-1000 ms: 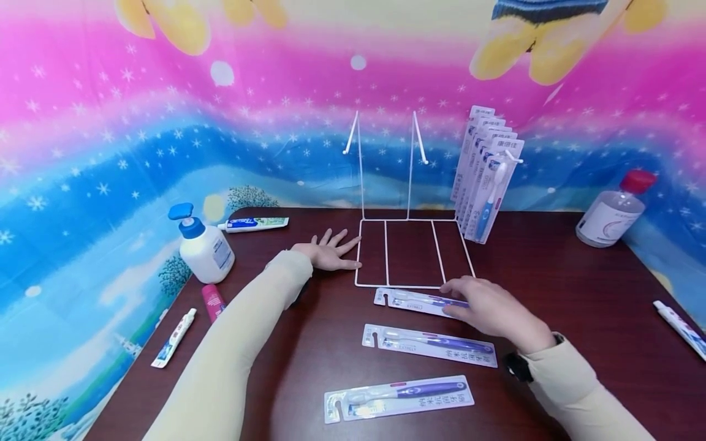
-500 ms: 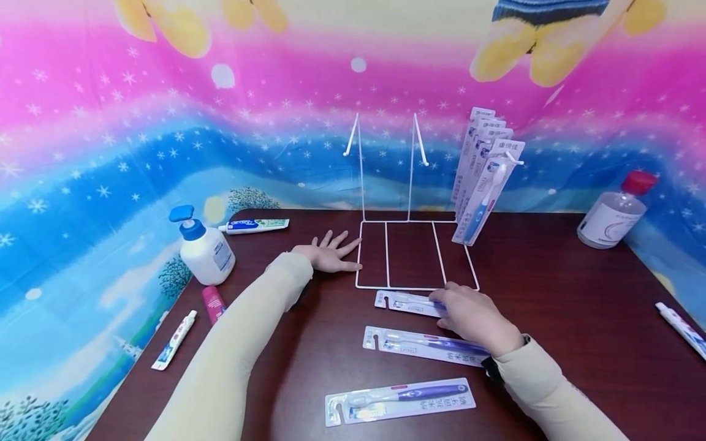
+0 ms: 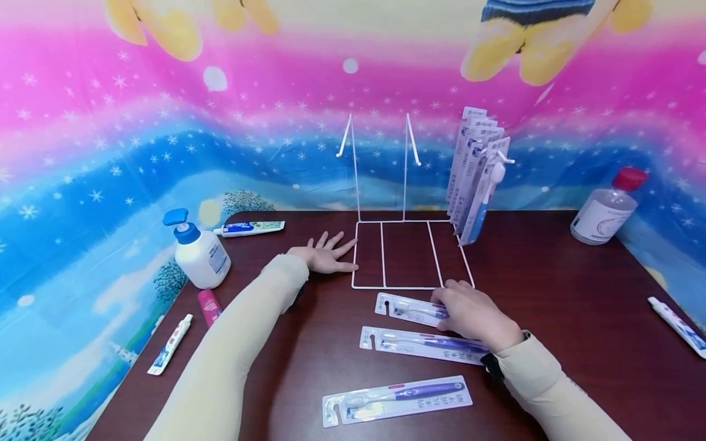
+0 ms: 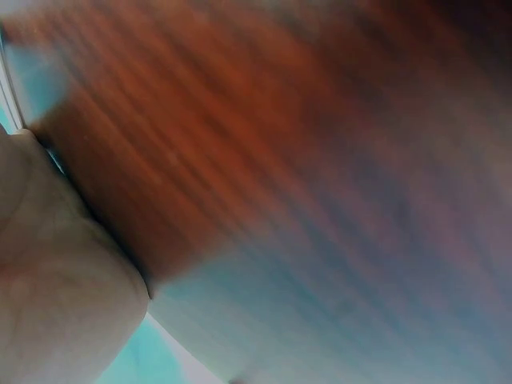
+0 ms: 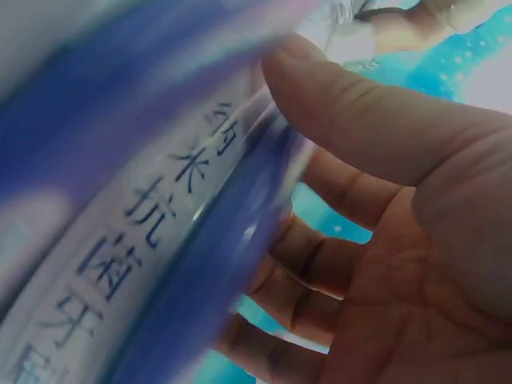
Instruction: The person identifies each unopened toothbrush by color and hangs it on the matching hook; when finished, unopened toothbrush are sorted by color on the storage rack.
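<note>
My left hand (image 3: 326,256) lies palm down with fingers spread on the table, thumb and fingertips touching the left side of a white wire rack (image 3: 383,257). In front of the rack, my right hand (image 3: 475,309) pinches the handle end of a packaged toothbrush (image 3: 410,309) between thumb and curled fingers. The right wrist view shows the thumb (image 5: 352,112) on the package's edge. Nearer lie a second packaged toothbrush (image 3: 402,342), partly under the right wrist, and a third packaged toothbrush (image 3: 408,398). Several packaged toothbrushes (image 3: 475,177) hang on the rack's right hook.
At left stand a blue-topped pump bottle (image 3: 201,257) and a pink tube (image 3: 209,306). Toothpaste tubes lie at back left (image 3: 250,228), front left (image 3: 170,344) and far right (image 3: 678,327). A red-capped clear bottle (image 3: 605,211) stands at back right. Two rack hooks (image 3: 412,141) hold nothing.
My right hand has moved left along the nearest-to-rack toothbrush and grips it; that package has turned slightly. The front hanging toothbrush has swung and twisted on its hook. The left hand stays put.
</note>
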Available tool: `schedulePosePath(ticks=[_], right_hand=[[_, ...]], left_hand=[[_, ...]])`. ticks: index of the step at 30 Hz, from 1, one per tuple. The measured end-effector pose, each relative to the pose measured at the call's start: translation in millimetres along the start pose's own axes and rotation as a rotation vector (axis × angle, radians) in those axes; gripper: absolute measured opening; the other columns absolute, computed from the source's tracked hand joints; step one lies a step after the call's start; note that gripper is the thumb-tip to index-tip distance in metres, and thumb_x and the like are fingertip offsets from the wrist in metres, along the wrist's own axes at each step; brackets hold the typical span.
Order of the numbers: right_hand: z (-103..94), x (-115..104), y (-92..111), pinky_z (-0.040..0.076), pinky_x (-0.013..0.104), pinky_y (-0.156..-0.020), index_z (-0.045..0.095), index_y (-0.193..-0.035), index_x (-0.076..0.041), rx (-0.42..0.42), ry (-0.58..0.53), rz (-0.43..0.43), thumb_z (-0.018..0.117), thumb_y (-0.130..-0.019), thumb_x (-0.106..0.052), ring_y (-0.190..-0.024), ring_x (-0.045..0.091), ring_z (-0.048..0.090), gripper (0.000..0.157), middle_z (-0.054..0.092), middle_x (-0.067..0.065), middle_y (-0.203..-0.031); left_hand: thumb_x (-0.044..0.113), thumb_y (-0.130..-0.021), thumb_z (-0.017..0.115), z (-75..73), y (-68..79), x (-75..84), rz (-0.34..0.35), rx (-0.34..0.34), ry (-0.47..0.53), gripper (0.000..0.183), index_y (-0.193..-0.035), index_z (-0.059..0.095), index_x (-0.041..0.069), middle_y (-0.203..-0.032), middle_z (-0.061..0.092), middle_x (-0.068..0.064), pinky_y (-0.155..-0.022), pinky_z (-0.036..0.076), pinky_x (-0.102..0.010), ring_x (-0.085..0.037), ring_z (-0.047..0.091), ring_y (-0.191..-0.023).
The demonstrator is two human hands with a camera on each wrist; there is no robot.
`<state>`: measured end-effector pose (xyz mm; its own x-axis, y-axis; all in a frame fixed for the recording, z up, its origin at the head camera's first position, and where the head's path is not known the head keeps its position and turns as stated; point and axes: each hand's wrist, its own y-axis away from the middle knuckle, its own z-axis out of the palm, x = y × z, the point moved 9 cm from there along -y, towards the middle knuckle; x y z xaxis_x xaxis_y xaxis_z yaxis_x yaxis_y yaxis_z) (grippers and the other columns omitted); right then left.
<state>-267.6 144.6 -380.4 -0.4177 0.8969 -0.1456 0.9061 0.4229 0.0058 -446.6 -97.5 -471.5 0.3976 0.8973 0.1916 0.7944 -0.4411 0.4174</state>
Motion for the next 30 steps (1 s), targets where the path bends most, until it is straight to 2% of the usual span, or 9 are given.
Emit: schedulePosePath(ticks=[3, 6, 13, 18, 20, 23, 30], right_hand=[[-7.7, -1.2, -0.1, 0.042, 0.035, -0.060, 0.061, -0.085, -0.019, 0.006, -0.032, -0.001, 0.079, -0.071, -0.023, -0.074, 0.016, 0.051, 0.023, 0.053, -0.005, -0.077], [-23.1, -3.3, 0.9, 0.041, 0.033, -0.055, 0.060, -0.084, -0.021, 0.056, -0.088, -0.004, 0.077, -0.075, -0.023, -0.066, 0.013, 0.050, 0.019, 0.056, -0.007, -0.074], [-81.9, -5.1, 16.6, 0.043, 0.031, -0.054, 0.060, -0.100, -0.019, 0.332, -0.306, 0.014, 0.072, -0.080, -0.023, -0.062, 0.014, 0.054, 0.023, 0.064, 0.001, -0.080], [-119.0, -5.2, 30.4, 0.052, 0.039, -0.058, 0.056, -0.108, -0.011, 0.504, -0.433, 0.026, 0.068, -0.084, -0.019, -0.073, 0.022, 0.065, 0.028, 0.067, 0.011, -0.093], [-129.1, -6.6, 30.1, 0.053, 0.043, -0.061, 0.054, -0.110, -0.009, 0.531, -0.467, 0.020, 0.068, -0.084, -0.020, -0.078, 0.025, 0.066, 0.031, 0.066, 0.013, -0.098], [-137.7, -9.2, 22.4, 0.053, 0.046, -0.062, 0.053, -0.112, -0.008, 0.526, -0.503, 0.021, 0.067, -0.085, -0.024, -0.082, 0.028, 0.066, 0.034, 0.065, 0.013, -0.102], [-145.5, -8.3, 3.4, 0.052, 0.047, -0.062, 0.053, -0.111, -0.007, 0.526, -0.493, 0.073, 0.067, -0.085, -0.027, -0.077, 0.026, 0.065, 0.035, 0.064, 0.012, -0.101]], left_hand=[[0.090, -0.065, 0.025, 0.0, 2.7, -0.5, 0.003, 0.001, -0.003, 0.087, -0.137, -0.010, 0.055, -0.150, -0.018, 0.012, -0.104, -0.008, -0.056, -0.025, -0.021, -0.135], [0.091, -0.064, 0.024, -0.3, 3.8, -1.3, -0.002, 0.000, -0.006, 0.088, -0.137, -0.010, 0.054, -0.150, -0.017, 0.013, -0.104, -0.008, -0.055, -0.025, -0.020, -0.135], [0.091, -0.064, 0.025, -1.1, 2.4, -0.6, -0.007, -0.002, 0.007, 0.087, -0.136, -0.011, 0.056, -0.150, -0.019, 0.012, -0.104, -0.008, -0.056, -0.025, -0.022, -0.135], [0.090, -0.065, 0.027, -1.8, 1.2, 1.7, -0.002, -0.005, 0.017, 0.086, -0.135, -0.010, 0.057, -0.150, -0.019, 0.013, -0.104, -0.009, -0.056, -0.025, -0.023, -0.134], [0.089, -0.065, 0.028, -2.0, 1.4, 1.8, -0.005, -0.005, 0.017, 0.086, -0.135, -0.010, 0.057, -0.150, -0.019, 0.014, -0.104, -0.009, -0.056, -0.025, -0.023, -0.134], [0.089, -0.065, 0.028, -1.6, 2.0, 0.7, -0.011, -0.006, 0.017, 0.085, -0.135, -0.010, 0.058, -0.150, -0.018, 0.014, -0.104, -0.009, -0.056, -0.025, -0.023, -0.134], [0.090, -0.065, 0.028, -2.4, 2.7, 0.8, -0.009, 0.000, 0.016, 0.086, -0.135, -0.010, 0.057, -0.150, -0.018, 0.014, -0.104, -0.009, -0.055, -0.025, -0.023, -0.134]])
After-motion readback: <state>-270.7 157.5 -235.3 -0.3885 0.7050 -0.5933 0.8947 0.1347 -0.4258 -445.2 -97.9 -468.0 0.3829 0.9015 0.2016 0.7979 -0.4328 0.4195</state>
